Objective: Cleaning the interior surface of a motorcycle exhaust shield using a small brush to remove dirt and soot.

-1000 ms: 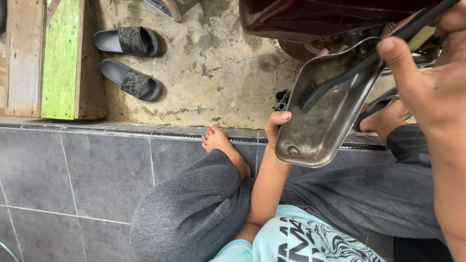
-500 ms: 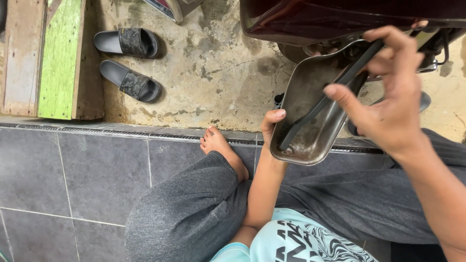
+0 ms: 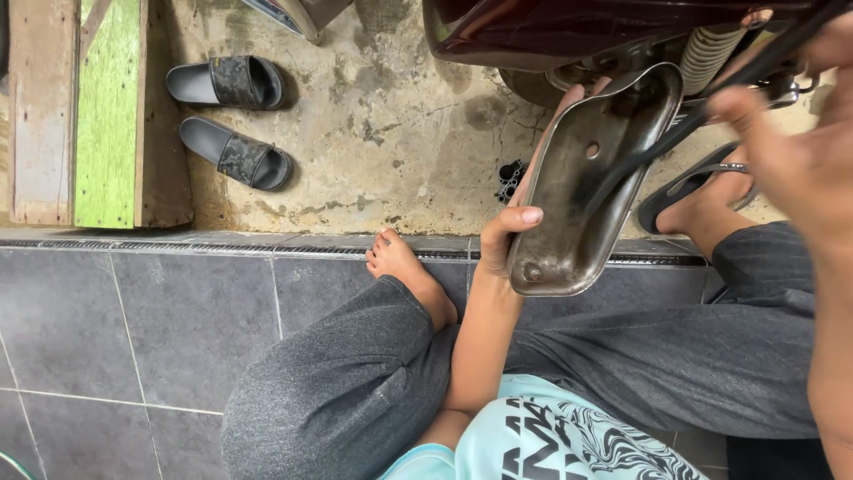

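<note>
My left hand (image 3: 514,222) grips the lower left edge of a dull metal cover plate (image 3: 577,204), which it holds tilted up beside the dark red motorcycle body (image 3: 577,27). My right hand (image 3: 791,151) is raised at the right edge of view, fingers closed around a long black rod-like tool (image 3: 693,111) that runs across the plate's inner face. A coiled shock spring (image 3: 709,49) shows just behind the plate. I sit on grey tiles with my knees bent, one bare foot (image 3: 404,271) at the tile edge, the other foot in a sandal (image 3: 702,191).
A pair of dark slides (image 3: 233,120) lies on the stained concrete floor at upper left. A green and bare wooden board structure (image 3: 98,107) stands at the far left. A drain grate (image 3: 509,180) sits in the concrete near the plate. Grey tiled ledge (image 3: 133,329) fills the lower left.
My right hand has moved right and up toward the frame edge, still holding the black tool. The plate has shifted slightly upward toward the motorcycle; my left hand keeps its grip.
</note>
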